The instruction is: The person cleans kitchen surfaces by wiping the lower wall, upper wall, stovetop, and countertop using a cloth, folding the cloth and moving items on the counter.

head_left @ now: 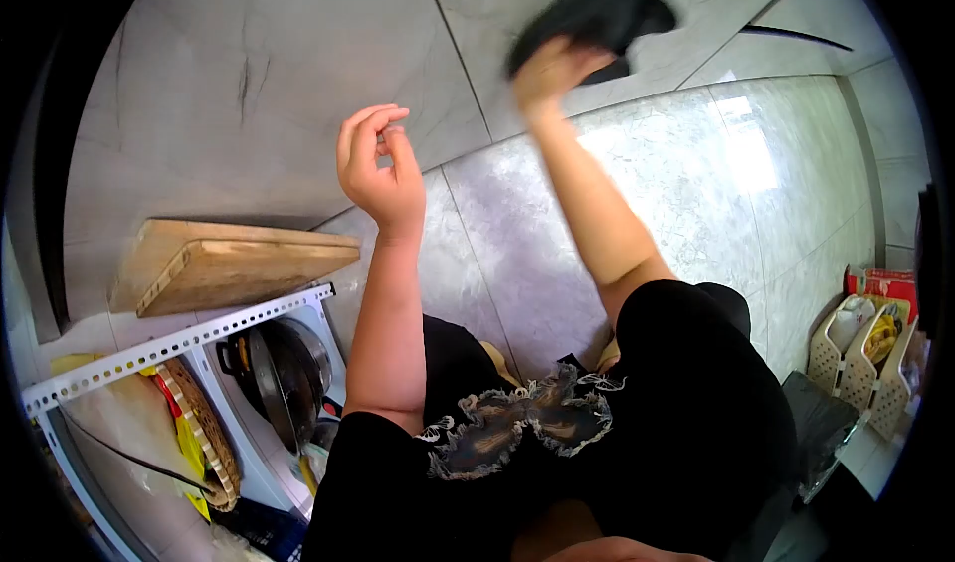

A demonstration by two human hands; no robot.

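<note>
My right hand (553, 77) is stretched far forward, its fingers closed on a black shoe-like item (587, 20). Motion blurs both, so the item's exact kind is hard to make out. It is held in front of the grey tiled wall. My left hand (380, 169) is raised at centre left, loosely curled with the fingers a little apart. Nothing shows in it, and it touches nothing. Below and left of it, a thick wooden board (249, 264) leans on its edge by the wall.
A white perforated metal rack (189, 343) stands at left, with pans (284, 373) and a woven basket (204, 433) in it. Pale perforated bins (826, 358) and a red box (885, 283) are at right. Glossy tiles (686, 194) cover the floor. A dark plastic-like item (821, 423) lies beside my leg.
</note>
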